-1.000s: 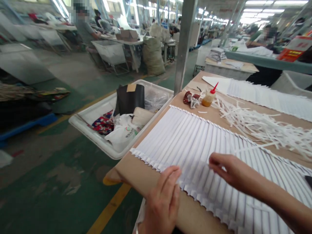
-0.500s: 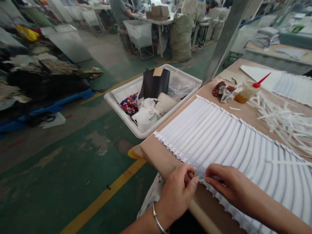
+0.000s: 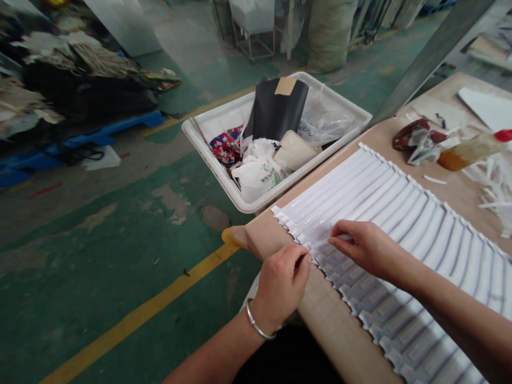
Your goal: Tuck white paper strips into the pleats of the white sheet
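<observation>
A row of overlapping white strip-like pieces (image 3: 394, 205) fans across the brown tabletop, with jagged ends along the near edge. My left hand (image 3: 285, 280), a silver bangle at its wrist, is closed in a pinch at that jagged edge. Whatever lies between its fingertips is hidden. Over the pieces, just right of it, my right hand (image 3: 362, 248) has thumb and forefinger pinched on a thin white strip (image 3: 323, 241). The strip runs low toward my left fingertips; where it ends I cannot tell.
Against the table (image 3: 264, 237) stands a white bin (image 3: 208, 173) holding bags, cloth and a black curved sheet (image 3: 280, 109). A red-tipped bottle (image 3: 464, 152) and loose white strips (image 3: 496, 192) lie at right. A metal post (image 3: 432, 61) rises behind the table.
The view has tilted down and turned left. Both hands have moved along the jagged edge toward the bin-side end of the pieces; my right hand sits farther in over them.
</observation>
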Demonstrator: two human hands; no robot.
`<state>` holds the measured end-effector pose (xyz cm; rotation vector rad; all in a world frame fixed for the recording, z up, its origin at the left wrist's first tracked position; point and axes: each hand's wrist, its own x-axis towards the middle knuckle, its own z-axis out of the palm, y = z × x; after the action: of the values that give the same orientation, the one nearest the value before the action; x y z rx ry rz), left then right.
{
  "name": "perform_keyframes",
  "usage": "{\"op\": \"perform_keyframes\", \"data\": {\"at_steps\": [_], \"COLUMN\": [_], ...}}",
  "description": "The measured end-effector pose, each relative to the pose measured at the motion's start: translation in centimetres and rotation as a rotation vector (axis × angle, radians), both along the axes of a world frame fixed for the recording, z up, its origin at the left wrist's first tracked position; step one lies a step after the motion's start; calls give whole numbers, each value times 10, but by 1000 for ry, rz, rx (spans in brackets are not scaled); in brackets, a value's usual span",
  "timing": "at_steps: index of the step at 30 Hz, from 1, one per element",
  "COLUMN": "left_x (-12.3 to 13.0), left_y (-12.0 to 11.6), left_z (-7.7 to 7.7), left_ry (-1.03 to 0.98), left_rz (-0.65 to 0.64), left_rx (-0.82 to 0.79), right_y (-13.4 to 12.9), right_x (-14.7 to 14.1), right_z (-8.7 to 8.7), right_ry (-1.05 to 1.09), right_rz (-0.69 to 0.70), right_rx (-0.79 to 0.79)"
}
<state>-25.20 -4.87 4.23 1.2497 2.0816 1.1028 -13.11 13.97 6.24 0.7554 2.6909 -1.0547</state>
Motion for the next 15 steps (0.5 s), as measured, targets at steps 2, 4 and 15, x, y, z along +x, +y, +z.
{"op": "perform_keyframes", "data": {"at_steps": [2,4,15], "left_x": [-5,-7,-10], "left_y": [-2,-5,7], "left_z": [-4,-8,-15], "left_ry": [84,158,595], "left_rz": [-9,-20,-162], "left_rx": [22,39,80], "right_y": [5,9,19], "right_x": [-7,-10,-16], "right_z": [-3,-7,-8], "right_ry": [-38,-62,-97], "right_rz": [1,-2,1], "right_rx": [51,97,155]}}
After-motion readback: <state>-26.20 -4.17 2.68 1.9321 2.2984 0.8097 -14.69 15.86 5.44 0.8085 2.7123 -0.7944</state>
